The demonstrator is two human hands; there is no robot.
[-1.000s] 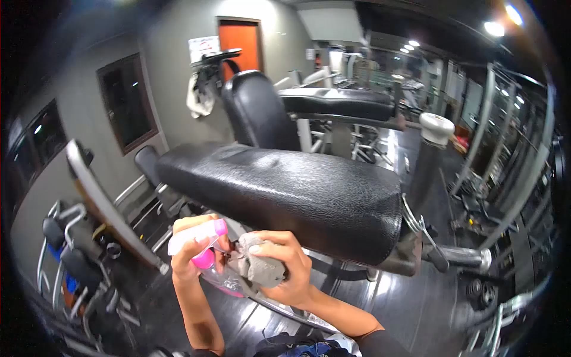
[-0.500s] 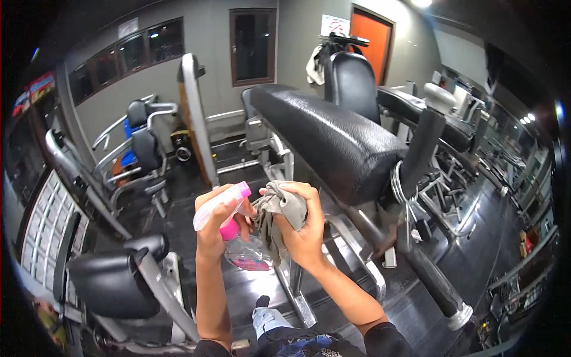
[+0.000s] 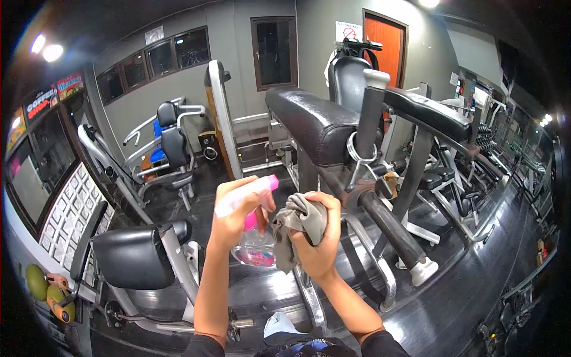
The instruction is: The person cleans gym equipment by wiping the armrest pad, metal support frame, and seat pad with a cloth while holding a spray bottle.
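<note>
My left hand [image 3: 233, 217] is wrapped round the neck of a spray bottle [image 3: 256, 253], clear below with a pink collar and a white and pink trigger head. Its nozzle points right, toward the cloth. In my right hand [image 3: 318, 247] is a bunched grey-brown cloth [image 3: 300, 220], with a loose end hanging beneath the fingers. Bottle and cloth are held up close together in front of my body. Just beyond them is the black padded bench [image 3: 315, 122] of an exercise machine, which neither hand touches.
Right of the bench, a padded roller bar [image 3: 392, 229] with a white end cap juts out low. A black seat pad [image 3: 134, 257] on a grey frame stands at the near left. Farther back are another machine [image 3: 173, 146] and a tall post [image 3: 223, 119].
The view has shifted, so the machines sit differently in it and more of the left wall shows. Both hands appear farther right, still holding the bottle and cloth.
</note>
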